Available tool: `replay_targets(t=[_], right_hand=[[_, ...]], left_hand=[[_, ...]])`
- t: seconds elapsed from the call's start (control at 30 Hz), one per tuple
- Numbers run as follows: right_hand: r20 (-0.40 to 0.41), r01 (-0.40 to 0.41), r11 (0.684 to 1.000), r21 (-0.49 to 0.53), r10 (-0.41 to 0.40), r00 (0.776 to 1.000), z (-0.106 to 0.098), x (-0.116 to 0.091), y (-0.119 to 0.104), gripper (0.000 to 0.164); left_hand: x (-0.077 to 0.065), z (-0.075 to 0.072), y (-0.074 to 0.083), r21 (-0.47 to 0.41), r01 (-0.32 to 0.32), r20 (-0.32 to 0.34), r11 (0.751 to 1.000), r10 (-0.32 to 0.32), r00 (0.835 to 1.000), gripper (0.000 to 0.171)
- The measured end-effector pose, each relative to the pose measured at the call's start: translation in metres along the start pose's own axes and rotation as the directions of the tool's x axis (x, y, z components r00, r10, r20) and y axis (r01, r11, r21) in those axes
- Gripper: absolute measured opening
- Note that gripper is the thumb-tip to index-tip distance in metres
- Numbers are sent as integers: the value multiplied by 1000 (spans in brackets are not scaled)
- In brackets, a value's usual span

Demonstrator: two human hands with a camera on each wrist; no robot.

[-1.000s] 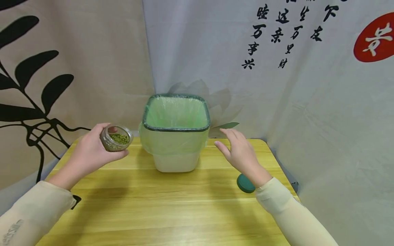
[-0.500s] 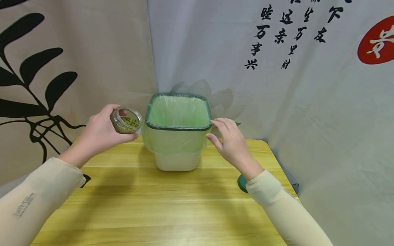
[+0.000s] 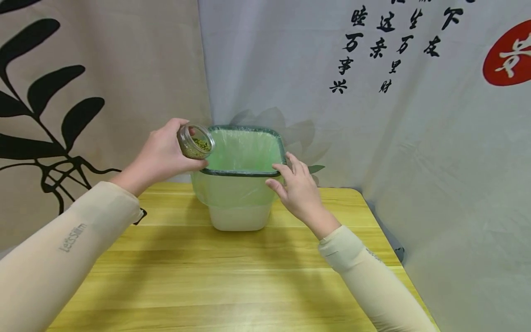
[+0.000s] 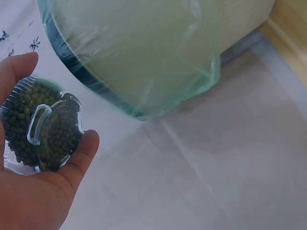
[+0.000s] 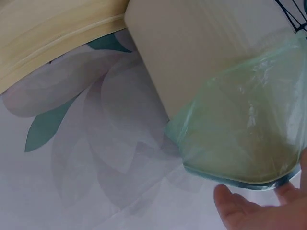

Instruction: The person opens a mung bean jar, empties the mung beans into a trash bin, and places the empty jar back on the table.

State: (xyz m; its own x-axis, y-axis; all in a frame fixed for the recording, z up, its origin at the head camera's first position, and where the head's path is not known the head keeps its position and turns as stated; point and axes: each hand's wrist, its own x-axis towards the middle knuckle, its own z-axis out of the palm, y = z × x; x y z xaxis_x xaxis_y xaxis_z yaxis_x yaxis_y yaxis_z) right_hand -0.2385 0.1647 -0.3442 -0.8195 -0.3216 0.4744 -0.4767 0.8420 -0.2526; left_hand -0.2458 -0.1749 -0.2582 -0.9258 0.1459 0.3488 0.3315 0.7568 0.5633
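Note:
My left hand (image 3: 163, 150) grips a clear glass jar (image 3: 187, 144) holding small green beans (image 3: 202, 145), likely mung beans. The jar has no lid on and leans with its mouth towards the right, overlapping the left rim of a pale trash bin (image 3: 238, 219). A thin green bag (image 3: 232, 189) lines this bin and folds down over its dark green rim. In the left wrist view the beans (image 4: 19, 129) lie against the glass, with fingers around it. My right hand (image 3: 300, 191) has loosely bent fingers at the bin's right rim; the right wrist view shows its fingertips (image 5: 223, 194) close to that edge.
The bin stands near the back of a wooden table (image 3: 207, 276). Behind it hangs a pale printed cloth (image 3: 265, 60) with dark writing and plant shapes. The table's right edge runs beside my right arm.
My left hand has carried the jar right and up to the bin's rim. My right hand has moved left to the rim, and its forearm now covers the green lid on the table.

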Motion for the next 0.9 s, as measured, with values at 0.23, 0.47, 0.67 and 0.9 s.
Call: replay_targets(t=[0.23,0.47,0.67,0.9], right_hand=[[77,-86,994,70,81,994,-1,2,-6,61],[64,-110,988,105,104,993,3,4,-8,55],[59,-115,975,191,105,993,9,5,-6,55],[-2,-48,981,187,50,999,15,8,-2,61]], left_hand=[[17,10,8,-7,-23,7,1000,23,1000,98],[28,20,14,-14,-34,44,999,34,998,99],[36,28,15,-17,-43,52,999,43,998,95],[42,36,17,7,-71,59,997,70,996,95]])
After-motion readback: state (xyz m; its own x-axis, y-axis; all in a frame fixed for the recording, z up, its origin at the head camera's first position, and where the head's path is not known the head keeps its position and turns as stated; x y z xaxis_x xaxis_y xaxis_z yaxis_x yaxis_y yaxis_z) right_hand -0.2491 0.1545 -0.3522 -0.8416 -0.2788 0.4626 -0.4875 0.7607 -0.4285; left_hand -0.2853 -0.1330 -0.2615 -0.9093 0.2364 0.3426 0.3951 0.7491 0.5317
